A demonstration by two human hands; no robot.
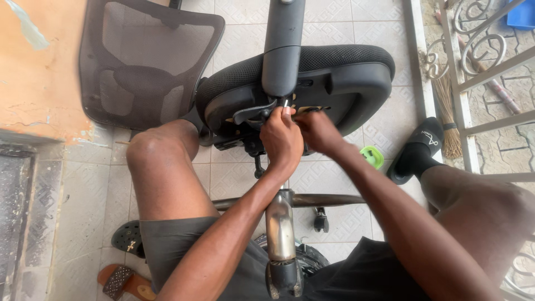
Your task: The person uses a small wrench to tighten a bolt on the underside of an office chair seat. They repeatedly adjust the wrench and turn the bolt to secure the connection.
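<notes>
Black plastic underside of an overturned office chair seat (345, 83) facing up on the tiled floor (345, 33), between the seated person's bare knees. Left hand (283, 139) curled at the seat's middle, fingertips pinched on a small metal part beside the black lever (253, 113), just below the grey arm column (283, 50). Right hand (319, 131) touching the left, fingers tucked into the same mechanism; whether its grip is closed on anything, impossible to tell. Chrome star base (280, 223) with a castor (320, 220) lying across the lap and floor below the wrists. Detached mesh backrest (142, 56) lying flat at upper left. Small green object (371, 156) on the tiles near a black slide sandal (415, 150); straw broom (447, 111) against the iron railing (479, 72).
</notes>
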